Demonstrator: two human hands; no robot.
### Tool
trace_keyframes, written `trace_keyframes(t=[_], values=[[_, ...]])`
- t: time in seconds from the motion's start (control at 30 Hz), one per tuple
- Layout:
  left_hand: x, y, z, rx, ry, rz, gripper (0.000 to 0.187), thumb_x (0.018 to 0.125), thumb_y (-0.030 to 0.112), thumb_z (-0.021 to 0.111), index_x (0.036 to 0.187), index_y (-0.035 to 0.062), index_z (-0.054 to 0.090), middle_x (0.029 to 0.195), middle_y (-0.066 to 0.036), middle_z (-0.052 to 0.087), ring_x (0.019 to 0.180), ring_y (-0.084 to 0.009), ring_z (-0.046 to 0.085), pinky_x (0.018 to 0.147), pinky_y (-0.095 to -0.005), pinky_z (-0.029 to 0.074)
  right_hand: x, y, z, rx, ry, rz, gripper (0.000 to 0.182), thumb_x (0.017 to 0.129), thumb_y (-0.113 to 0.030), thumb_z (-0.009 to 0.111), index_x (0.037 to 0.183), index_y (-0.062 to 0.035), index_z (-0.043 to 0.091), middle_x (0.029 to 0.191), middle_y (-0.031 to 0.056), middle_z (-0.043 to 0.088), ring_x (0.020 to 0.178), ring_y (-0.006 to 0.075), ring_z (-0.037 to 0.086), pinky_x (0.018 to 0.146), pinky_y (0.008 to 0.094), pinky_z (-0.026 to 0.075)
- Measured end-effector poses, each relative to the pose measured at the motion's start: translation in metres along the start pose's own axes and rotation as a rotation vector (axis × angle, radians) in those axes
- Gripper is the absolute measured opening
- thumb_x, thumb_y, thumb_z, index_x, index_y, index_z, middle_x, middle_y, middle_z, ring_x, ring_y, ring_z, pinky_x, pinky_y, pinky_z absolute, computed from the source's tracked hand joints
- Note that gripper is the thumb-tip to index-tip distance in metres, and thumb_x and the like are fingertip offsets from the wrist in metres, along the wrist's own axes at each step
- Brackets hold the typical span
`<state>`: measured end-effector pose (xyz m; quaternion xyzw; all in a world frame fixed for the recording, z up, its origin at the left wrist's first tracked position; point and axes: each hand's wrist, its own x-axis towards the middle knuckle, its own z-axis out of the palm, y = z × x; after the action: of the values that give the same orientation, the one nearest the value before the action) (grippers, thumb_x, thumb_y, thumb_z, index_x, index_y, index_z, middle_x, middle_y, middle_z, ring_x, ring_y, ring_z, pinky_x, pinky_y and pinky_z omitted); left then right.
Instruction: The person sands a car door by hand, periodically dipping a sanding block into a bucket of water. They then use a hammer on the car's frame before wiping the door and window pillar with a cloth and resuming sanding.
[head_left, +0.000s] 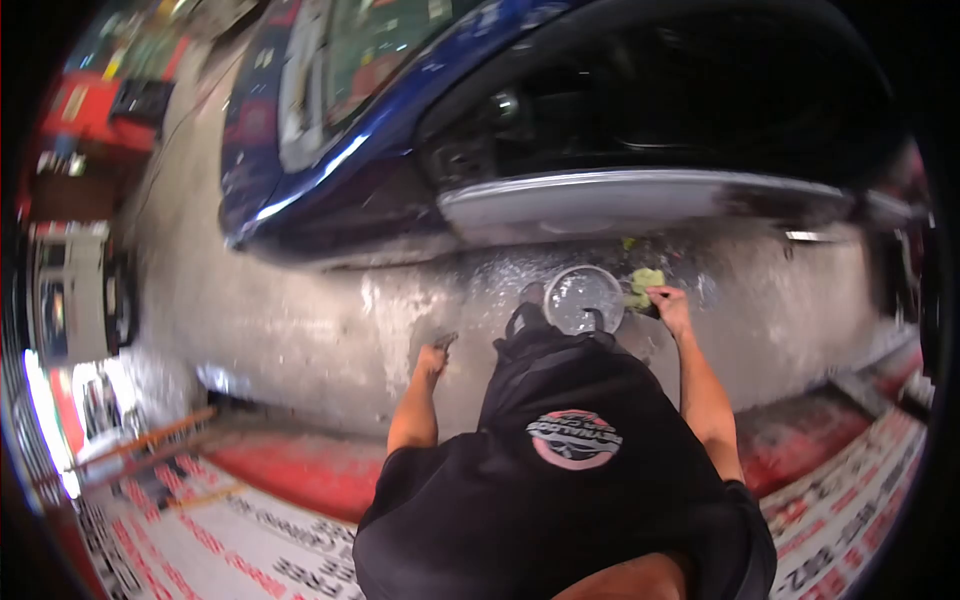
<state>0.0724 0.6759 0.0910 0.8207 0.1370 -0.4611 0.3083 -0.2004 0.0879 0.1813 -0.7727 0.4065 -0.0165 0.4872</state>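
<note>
My right hand is closed on a crumpled yellow-green cloth just right of a round bucket. Greyish liquid fills the part of the bucket that shows, and a dark curved shape stands at its near rim. Out to the left, over the concrete floor, hangs my left hand. Its fingers look loosely apart with nothing clear in them, though they are small and blurred. Ahead of both hands is a dark blue car with a grey lower side panel.
Wet patches and suds cover the floor beside the car. Behind me are a red ledge and a white lettered banner. A red object and a pale vehicle stand to the left.
</note>
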Motion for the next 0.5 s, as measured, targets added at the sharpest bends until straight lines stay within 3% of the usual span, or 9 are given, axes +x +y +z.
trace_keyframes(t=[0.1,0.17,0.2,0.23,0.3,0.33,0.37,0.43,0.5], values=[[0.013,-0.007,0.004,-0.010,0.022,0.013,0.017,0.084,0.004,0.067,0.096,-0.0057,0.074,0.073,-0.015,0.069,0.058,-0.0248,0.066,0.051,-0.0419,0.053,-0.005,-0.011,0.005,0.013,0.077,0.035,0.020,0.091,-0.011,0.073,0.106,-0.0061,0.084,0.105,0.0167,0.081,0.101,0.0259,0.075,0.094,0.0337,0.055],[0.009,-0.001,0.006,0.057,0.020,0.067,0.036,0.085,0.000,0.065,0.120,-0.0062,0.070,0.073,-0.013,0.064,0.049,-0.0236,0.059,0.042,-0.0384,0.050,-0.015,-0.024,0.007,0.006,0.109,0.064,0.019,0.091,-0.011,0.073,0.105,-0.0065,0.084,0.104,0.0168,0.081,0.100,0.0266,0.075,0.094,0.0339,0.055],[0.018,0.000,0.007,0.193,0.078,0.105,0.046,0.084,0.002,0.069,0.129,-0.0065,0.066,0.077,-0.015,0.068,0.051,-0.0243,0.063,0.045,-0.0402,0.053,-0.021,-0.031,0.007,-0.009,0.124,0.070,0.018,0.091,-0.011,0.073,0.105,-0.0065,0.084,0.104,0.0168,0.081,0.099,0.0268,0.075,0.093,0.0343,0.056],[0.036,-0.009,0.006,0.212,0.070,0.114,0.046,0.084,0.002,0.069,0.129,-0.0065,0.066,0.077,-0.015,0.068,0.051,-0.0243,0.063,0.045,-0.0402,0.053,-0.025,-0.036,0.009,-0.025,0.135,0.076,0.018,0.091,-0.011,0.073,0.105,-0.0065,0.084,0.103,0.0168,0.081,0.098,0.0270,0.076,0.093,0.0347,0.056],[0.062,-0.017,0.003,0.632,0.222,0.583,0.048,0.085,0.005,0.073,0.130,-0.0062,0.066,0.079,-0.015,0.070,0.053,-0.0230,0.065,0.046,-0.0405,0.054,-0.028,-0.033,0.013,-0.002,0.136,0.108,0.018,0.091,-0.011,0.074,0.104,-0.0067,0.085,0.103,0.0169,0.081,0.098,0.0269,0.076,0.092,0.0351,0.056],[0.048,0.001,-0.002,0.672,0.241,0.679,0.053,0.084,0.009,0.078,0.133,-0.0050,0.066,0.081,-0.017,0.073,0.058,-0.0242,0.069,0.053,-0.0408,0.057,-0.028,-0.030,0.017,0.011,0.121,0.128,0.017,0.091,-0.011,0.074,0.104,-0.0069,0.085,0.103,0.0170,0.081,0.097,0.0268,0.076,0.092,0.0355,0.057],[0.052,0.014,-0.003,0.675,0.238,0.681,0.053,0.084,0.009,0.078,0.133,-0.0050,0.066,0.081,-0.017,0.073,0.058,-0.0242,0.069,0.053,-0.0408,0.057,-0.026,-0.019,0.023,0.013,0.124,0.131,0.017,0.091,-0.011,0.074,0.104,-0.0069,0.085,0.103,0.0170,0.081,0.097,0.0268,0.076,0.092,0.0355,0.057],[0.060,0.034,-0.005,0.458,0.056,0.297,0.042,0.085,0.022,0.075,0.124,0.0075,0.073,0.111,-0.025,0.076,0.110,-0.0407,0.073,0.094,-0.0472,0.057,-0.026,0.006,0.036,0.024,0.161,0.133,0.017,0.091,-0.009,0.074,0.104,-0.0067,0.085,0.102,0.0159,0.082,0.096,0.0248,0.076,0.091,0.0355,0.057],[0.049,0.078,-0.006,0.467,-0.030,0.176,0.042,0.086,0.022,0.075,0.125,0.0081,0.073,0.111,-0.025,0.076,0.111,-0.0408,0.073,0.095,-0.0472,0.057,-0.036,-0.007,0.035,0.040,0.170,0.173,0.017,0.091,-0.008,0.074,0.104,-0.0065,0.085,0.101,0.0153,0.082,0.095,0.0234,0.075,0.090,0.0354,0.057]])
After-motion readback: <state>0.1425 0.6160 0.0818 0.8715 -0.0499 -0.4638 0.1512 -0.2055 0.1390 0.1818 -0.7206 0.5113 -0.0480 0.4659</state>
